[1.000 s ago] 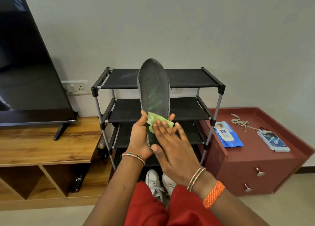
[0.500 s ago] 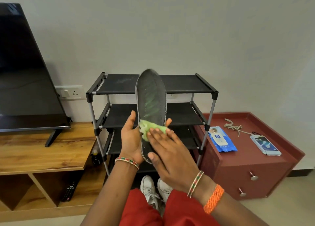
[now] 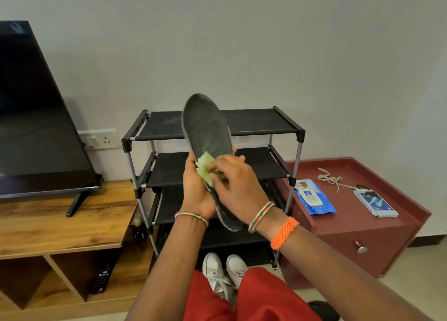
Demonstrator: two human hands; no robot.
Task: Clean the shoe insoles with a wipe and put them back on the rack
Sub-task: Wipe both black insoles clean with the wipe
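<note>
A dark grey insole (image 3: 208, 129) stands nearly upright in front of the black shoe rack (image 3: 254, 122), toe end up and leaning left. My left hand (image 3: 196, 190) grips it round the middle from the left, fingers wrapped behind it. A crumpled green wipe (image 3: 204, 165) lies on the insole's face just above my left thumb. My right hand (image 3: 237, 187) presses the wipe against the insole with bent, blurred fingers. The insole's heel end shows below my right wrist. The rack's shelves in view hold nothing.
White shoes (image 3: 217, 272) sit on the floor under the rack. To the right, a red cabinet (image 3: 350, 226) carries a blue wipes pack (image 3: 314, 199), a second packet (image 3: 375, 202) and a lace (image 3: 329, 179). A TV (image 3: 36, 127) stands on a wooden unit (image 3: 60, 224) on the left.
The insole has tilted so its toe leans left. My right hand's fingers went from flat to bent on the wipe and shifted along the insole. The view dropped slightly.
</note>
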